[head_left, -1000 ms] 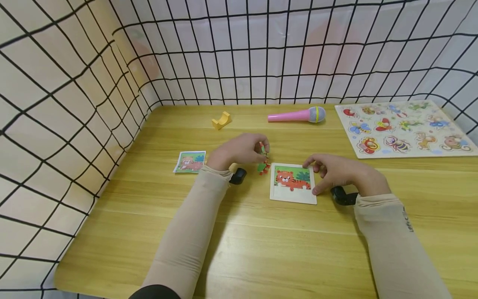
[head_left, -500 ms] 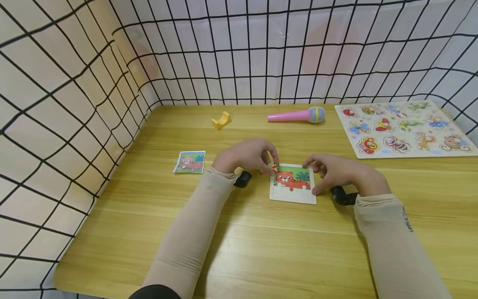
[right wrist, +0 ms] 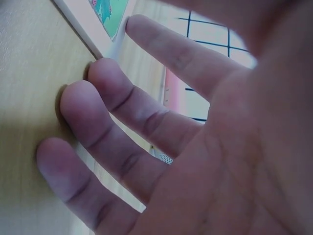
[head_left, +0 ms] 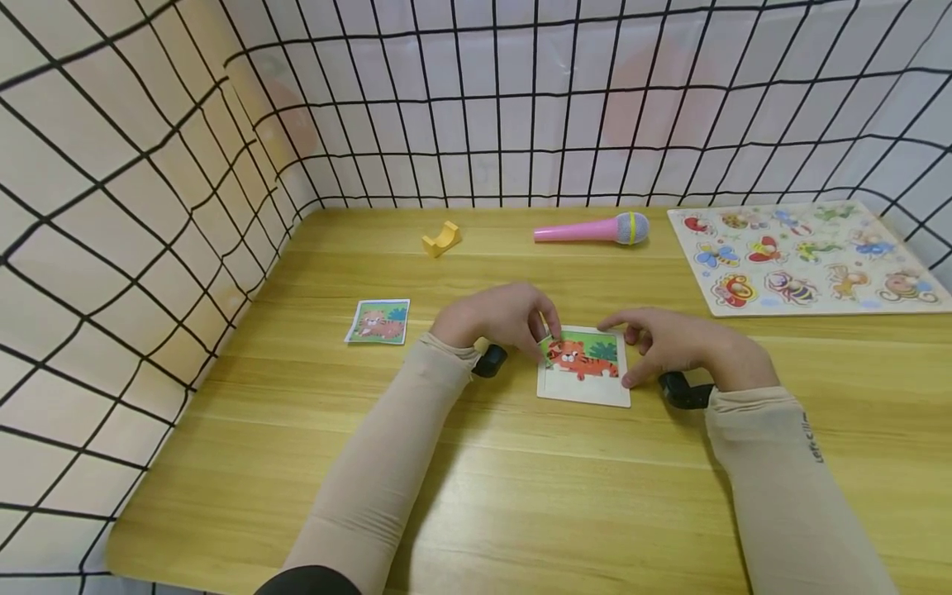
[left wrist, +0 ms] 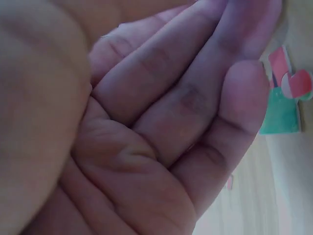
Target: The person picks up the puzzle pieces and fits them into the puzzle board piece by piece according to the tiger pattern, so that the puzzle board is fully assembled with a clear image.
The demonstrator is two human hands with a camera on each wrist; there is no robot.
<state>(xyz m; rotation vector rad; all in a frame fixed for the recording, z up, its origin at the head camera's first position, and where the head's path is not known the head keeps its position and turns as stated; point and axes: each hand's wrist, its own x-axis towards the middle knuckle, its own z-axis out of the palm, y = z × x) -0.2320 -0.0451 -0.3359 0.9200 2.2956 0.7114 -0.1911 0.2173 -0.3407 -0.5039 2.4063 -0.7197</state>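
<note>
Between the thumb and fingers of my left hand is a small green-and-red jigsaw piece, over the upper left of a white puzzle tray. Fitted pieces in the tray show an orange tiger and a bush; bare white tray shows along the bottom. In the left wrist view a red-and-green puzzle piece appears beyond the fingers. My right hand rests at the tray's right side, index finger at the top edge and thumb at the right edge. The right wrist view shows its other fingers resting on the table.
A tiger picture card lies to the left. Farther back are a yellow curved block and a pink toy microphone. A knob-puzzle board with bugs lies at the back right. Black netting borders the table.
My left hand has moved right and slightly toward me, bringing the puzzle piece from beside the tray to over its upper left. My right hand has stayed nearly still at the tray.
</note>
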